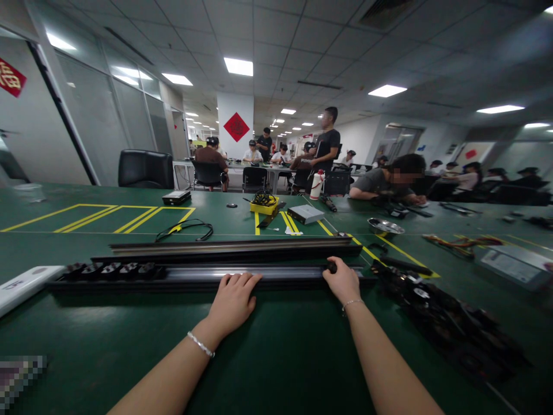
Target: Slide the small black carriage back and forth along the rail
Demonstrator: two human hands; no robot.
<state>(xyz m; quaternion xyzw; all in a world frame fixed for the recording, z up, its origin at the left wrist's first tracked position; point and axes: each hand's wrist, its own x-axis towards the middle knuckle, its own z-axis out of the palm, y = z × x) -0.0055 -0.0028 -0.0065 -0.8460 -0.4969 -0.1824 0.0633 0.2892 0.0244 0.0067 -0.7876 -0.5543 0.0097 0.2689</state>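
A long black channel [289,274] with a shiny greyish inside lies across the green table in front of me. Several small black parts [113,271] sit in a row in its left end. My left hand [232,301] rests on the channel's near edge around the middle, its fingers extended over the inside. Towards the right end, my right hand [344,282] pinches a small black part [331,267] at the channel. Its lower side is hidden by the fingers. Just behind lies another long dark rail [233,246], roughly parallel.
A dark mechanical assembly [449,323] lies to the right, near a metal power supply box [516,265]. A white device [28,286] is at the left. Farther back are a yellow box with cables [264,203], a steel bowl [386,225] and a person leaning on the table [380,178].
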